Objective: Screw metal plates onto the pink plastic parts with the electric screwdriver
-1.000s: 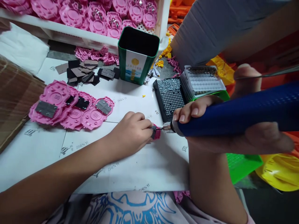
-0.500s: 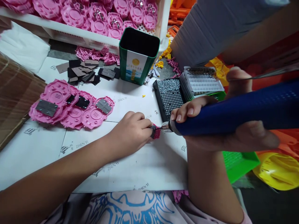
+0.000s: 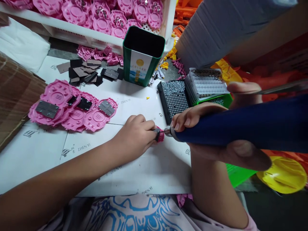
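Note:
My left hand (image 3: pixel 138 136) is closed on a small pink plastic part (image 3: pixel 160 134) with a dark plate on it, low over the white tabletop (image 3: pixel 91 173); the hand covers most of the part. My right hand (image 3: pixel 231 141) wraps round a blue electric screwdriver (image 3: pixel 216 125), held nearly level. Its thin bit meets the dark plate, or lies just in front of it; I cannot tell which. Beyond the tool's tip is a black perforated screw tray (image 3: pixel 174 102) with many small screws. To the left lie overlapping pink shells (image 3: pixel 98 118) with grey or black plates on them.
A green tin (image 3: pixel 141 61) stands behind my hands, with dark flat plates (image 3: pixel 84 72) to its left. A white crate (image 3: pixel 101 38) of pink shells fills the back. A cardboard box (image 3: pixel 16 99) borders the left; a green basket (image 3: pixel 240 171) and yellow part (image 3: pixel 284 175) are right.
The rear of the screwdriver has dropped lower, and my right hand has shifted slightly left and down with it. My left hand keeps its hold on the pink part.

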`<state>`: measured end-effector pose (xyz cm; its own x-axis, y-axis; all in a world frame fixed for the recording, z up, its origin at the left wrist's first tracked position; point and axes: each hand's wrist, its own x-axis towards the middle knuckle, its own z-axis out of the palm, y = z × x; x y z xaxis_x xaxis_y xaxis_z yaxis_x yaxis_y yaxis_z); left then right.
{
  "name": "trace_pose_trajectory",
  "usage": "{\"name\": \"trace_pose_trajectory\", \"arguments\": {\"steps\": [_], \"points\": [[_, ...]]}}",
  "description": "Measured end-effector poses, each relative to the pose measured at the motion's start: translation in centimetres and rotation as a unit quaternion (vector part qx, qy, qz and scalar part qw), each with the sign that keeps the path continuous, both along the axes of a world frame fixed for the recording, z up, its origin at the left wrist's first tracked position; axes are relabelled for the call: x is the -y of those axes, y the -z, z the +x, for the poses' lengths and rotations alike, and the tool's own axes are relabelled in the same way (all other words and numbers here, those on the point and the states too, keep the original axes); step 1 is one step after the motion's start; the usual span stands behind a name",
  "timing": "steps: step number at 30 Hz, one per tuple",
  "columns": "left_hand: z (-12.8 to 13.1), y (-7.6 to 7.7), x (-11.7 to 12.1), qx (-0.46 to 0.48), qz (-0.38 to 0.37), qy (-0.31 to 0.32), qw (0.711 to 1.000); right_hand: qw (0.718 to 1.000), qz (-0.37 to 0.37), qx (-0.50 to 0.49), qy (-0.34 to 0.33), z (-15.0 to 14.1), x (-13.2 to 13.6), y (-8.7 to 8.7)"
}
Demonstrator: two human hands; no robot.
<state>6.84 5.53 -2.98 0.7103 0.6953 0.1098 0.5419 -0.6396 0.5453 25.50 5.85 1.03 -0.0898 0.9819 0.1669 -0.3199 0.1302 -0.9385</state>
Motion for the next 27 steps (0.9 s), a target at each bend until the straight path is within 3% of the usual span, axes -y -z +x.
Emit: {"name": "trace_pose_trajectory", "arguments": {"steps": [5, 11, 14, 18, 27], "points": [[0.1, 0.2, 0.0, 0.009, -0.009, -0.006, 1.0, 0.992, 0.124, 0.009, 0.014, -0.8, -0.4, 0.5], [-0.6, 0.1, -0.4, 0.002, 0.046, 0.037, 0.998, 0.99, 0.138, -0.037, 0.005, 0.1, -1.7, 0.2], [-1.0, 0.0, -0.6, 0.012, 0.051, 0.073, 0.996, 0.986, 0.12, -0.023, 0.116, 1.2, -2.0, -0.9], [-1.3, -0.1, -0.9, 0.032, 0.023, 0.086, 0.996, 0.959, 0.111, 0.007, 0.26, 1.7, -2.5, -1.7], [-1.6, -0.4, -1.4, 0.013, -0.051, 0.119, 0.991, 0.943, 0.121, -0.018, 0.309, 1.4, -3.8, -0.1]]}}
